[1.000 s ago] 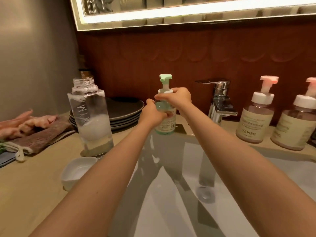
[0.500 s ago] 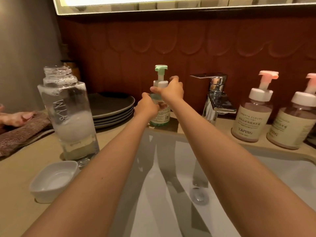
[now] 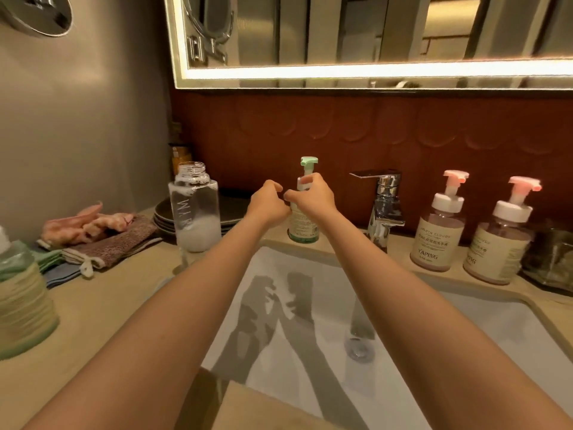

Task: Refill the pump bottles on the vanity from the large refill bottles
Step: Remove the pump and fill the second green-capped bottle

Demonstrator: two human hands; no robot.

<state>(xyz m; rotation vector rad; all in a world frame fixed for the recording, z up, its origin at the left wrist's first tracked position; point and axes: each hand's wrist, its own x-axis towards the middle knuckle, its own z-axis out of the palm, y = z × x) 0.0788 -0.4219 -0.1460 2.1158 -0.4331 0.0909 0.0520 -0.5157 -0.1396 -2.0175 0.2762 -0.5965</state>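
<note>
As R hand (image 3: 313,197) grips btl (image 3: 303,226), L hand (image 3: 268,202) curls.

The green-pump bottle (image 3: 303,226) stands upright, gripped at its white collar by the right hand (image 3: 313,198). Left of the grip stands the uncapped clear refill bottle (image 3: 196,212), holding white foam; right of it stand two pink-pump bottles (image 3: 437,234).

I'm watching the pump bottle (image 3: 303,226) standing behind the sink (image 3: 465,336), left of the tap (image 3: 384,206); the refill bottle (image 3: 196,212) is sitting further left, before the plates (image 3: 231,209).
</note>
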